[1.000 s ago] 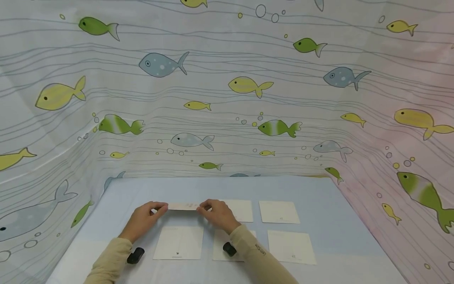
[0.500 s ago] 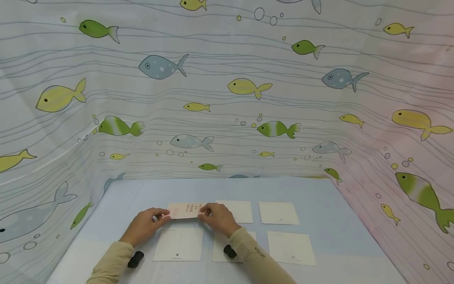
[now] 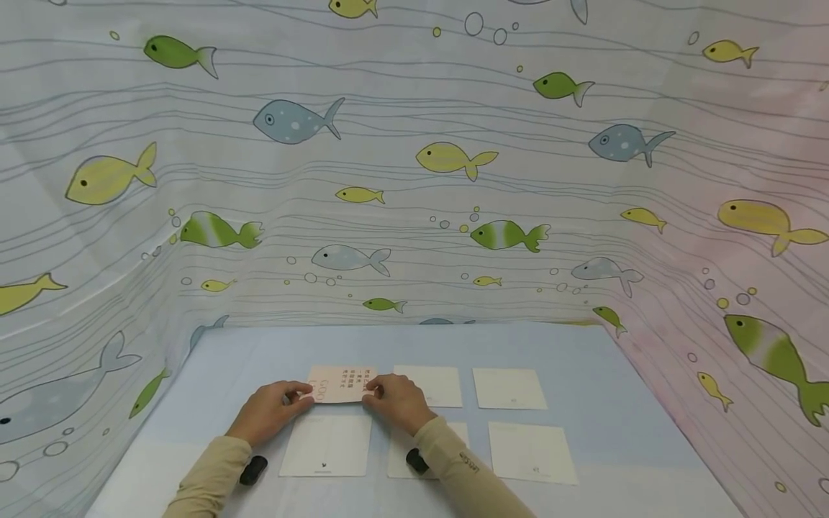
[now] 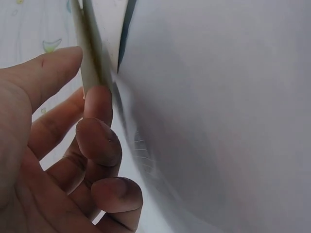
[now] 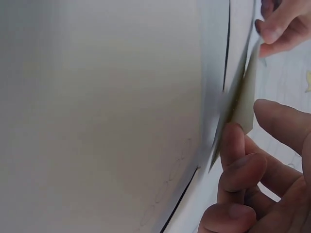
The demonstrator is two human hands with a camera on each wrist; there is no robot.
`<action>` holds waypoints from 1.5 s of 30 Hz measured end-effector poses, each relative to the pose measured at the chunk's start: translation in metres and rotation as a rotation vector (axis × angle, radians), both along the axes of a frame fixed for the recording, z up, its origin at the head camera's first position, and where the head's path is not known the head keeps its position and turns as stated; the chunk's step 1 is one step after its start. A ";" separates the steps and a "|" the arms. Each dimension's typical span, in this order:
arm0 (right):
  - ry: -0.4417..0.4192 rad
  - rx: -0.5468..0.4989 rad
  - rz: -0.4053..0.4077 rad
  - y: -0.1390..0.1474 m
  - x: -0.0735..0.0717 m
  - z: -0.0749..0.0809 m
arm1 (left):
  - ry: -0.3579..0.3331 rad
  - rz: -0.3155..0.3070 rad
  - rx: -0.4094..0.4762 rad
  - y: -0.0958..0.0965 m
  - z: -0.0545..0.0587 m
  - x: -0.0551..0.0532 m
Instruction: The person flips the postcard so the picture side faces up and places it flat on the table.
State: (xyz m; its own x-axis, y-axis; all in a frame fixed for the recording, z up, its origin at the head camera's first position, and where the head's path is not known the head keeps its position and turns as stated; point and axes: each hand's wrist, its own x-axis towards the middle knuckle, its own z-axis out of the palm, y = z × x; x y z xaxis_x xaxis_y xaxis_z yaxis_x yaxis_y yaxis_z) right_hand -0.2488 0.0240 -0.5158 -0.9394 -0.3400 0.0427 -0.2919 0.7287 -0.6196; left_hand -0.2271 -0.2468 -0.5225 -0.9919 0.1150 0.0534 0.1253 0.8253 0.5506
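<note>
A pale pink card (image 3: 338, 383) with printed characters and large letters lies level between my two hands, low over the far left of the table. My left hand (image 3: 272, 411) pinches its left edge, thumb on top. The right hand (image 3: 400, 403) pinches the right edge. In the left wrist view the card (image 4: 90, 53) shows edge-on between thumb and index finger. The right wrist view has the card (image 5: 247, 99) tilted, its near corner at the right index finger. Just in front lies a white card (image 3: 326, 446) with a small dark mark.
More white cards lie flat in rows: one right behind my right hand (image 3: 440, 386), one at the back right (image 3: 509, 388), one at the front right (image 3: 532, 452). Another white card (image 3: 400, 453) is partly under the right forearm. Fish-patterned curtains (image 3: 414, 216) surround the table (image 3: 622, 432).
The pink card has come down from near edge-on to flatter, so its printed face now shows. Both hands have lowered slightly with it, still gripping its ends.
</note>
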 end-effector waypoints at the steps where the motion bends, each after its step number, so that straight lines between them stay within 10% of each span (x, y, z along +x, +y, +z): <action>1: 0.003 0.011 0.000 0.000 0.000 0.000 | -0.003 0.000 0.001 0.000 -0.001 0.000; 26: -0.043 0.101 0.013 -0.003 0.001 -0.003 | -0.039 -0.014 -0.006 0.001 -0.002 0.001; 45: 0.001 0.203 0.056 0.010 0.022 0.002 | -0.046 0.008 -0.095 -0.009 0.010 0.036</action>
State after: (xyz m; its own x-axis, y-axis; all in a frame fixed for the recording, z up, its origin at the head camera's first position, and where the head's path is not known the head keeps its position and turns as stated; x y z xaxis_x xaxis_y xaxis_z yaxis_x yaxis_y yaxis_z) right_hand -0.2273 0.0341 -0.5134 -0.9187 -0.3938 -0.0309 -0.3363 0.8208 -0.4618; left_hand -0.1913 -0.2558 -0.5127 -0.9940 0.1090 -0.0027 0.0947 0.8749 0.4749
